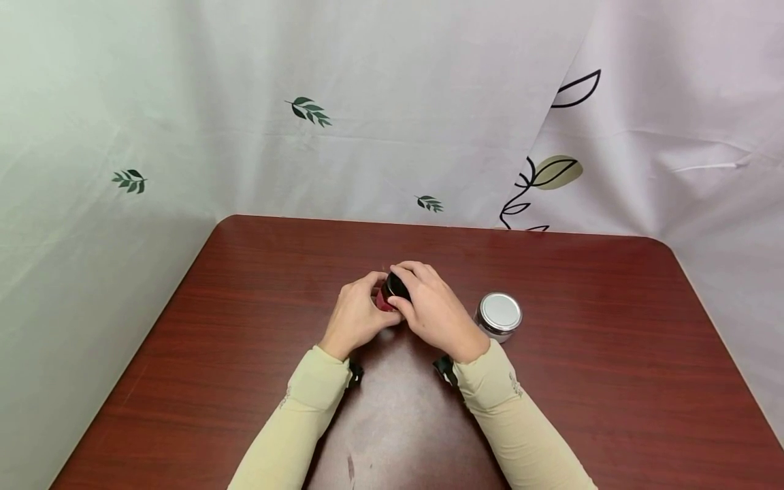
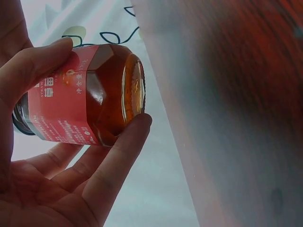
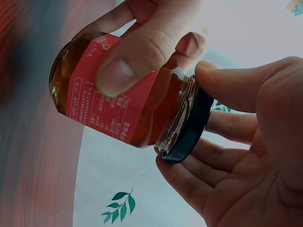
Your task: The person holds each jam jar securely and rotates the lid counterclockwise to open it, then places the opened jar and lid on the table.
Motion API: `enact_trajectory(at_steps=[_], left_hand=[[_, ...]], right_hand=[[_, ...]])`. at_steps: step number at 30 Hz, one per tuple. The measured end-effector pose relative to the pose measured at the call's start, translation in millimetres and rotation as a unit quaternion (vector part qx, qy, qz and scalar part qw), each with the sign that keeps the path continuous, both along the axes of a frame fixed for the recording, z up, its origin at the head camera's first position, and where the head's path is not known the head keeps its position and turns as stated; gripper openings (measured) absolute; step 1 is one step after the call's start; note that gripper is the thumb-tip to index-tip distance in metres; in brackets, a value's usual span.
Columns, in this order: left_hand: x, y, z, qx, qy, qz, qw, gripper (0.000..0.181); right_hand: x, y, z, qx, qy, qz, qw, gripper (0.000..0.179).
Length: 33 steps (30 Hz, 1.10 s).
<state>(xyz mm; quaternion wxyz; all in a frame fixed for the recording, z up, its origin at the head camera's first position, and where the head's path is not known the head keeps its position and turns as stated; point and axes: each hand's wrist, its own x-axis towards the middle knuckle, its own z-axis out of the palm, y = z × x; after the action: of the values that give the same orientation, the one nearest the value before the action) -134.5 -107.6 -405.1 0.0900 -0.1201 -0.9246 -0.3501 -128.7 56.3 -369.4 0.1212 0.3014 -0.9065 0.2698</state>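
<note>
A small faceted glass jar (image 2: 109, 90) of amber jam, with a red label (image 3: 85, 75), is held between both hands over the table. My left hand (image 1: 355, 309) grips its body, thumb across the label and fingers round the far side, one fingertip at the base. The fingers and thumb of my right hand (image 1: 437, 309) hold the black lid (image 3: 194, 127) by its rim. In the right wrist view the lid sits slightly askew on the neck, and part of the glass thread (image 3: 176, 118) shows beneath it. The jar is tilted, its lid towards the right hand.
A second jar (image 1: 501, 313) with a silvery-white lid stands on the reddish-brown table (image 1: 582, 381), just right of the right wrist. Behind the table hangs a pale curtain (image 1: 367, 156) with leaf prints. Dark straps (image 1: 446, 371) circle the wrists.
</note>
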Motion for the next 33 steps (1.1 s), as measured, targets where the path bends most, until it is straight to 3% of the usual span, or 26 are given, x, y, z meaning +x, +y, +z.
enact_trajectory(at_steps=[33], left_hand=[[-1.7,-1.8,-1.4,-0.001,0.005,-0.008,1.0000,0.049]], right_hand=[[-1.4,2.0,-0.6,-0.025,0.007,0.043,0.9987,0.044]])
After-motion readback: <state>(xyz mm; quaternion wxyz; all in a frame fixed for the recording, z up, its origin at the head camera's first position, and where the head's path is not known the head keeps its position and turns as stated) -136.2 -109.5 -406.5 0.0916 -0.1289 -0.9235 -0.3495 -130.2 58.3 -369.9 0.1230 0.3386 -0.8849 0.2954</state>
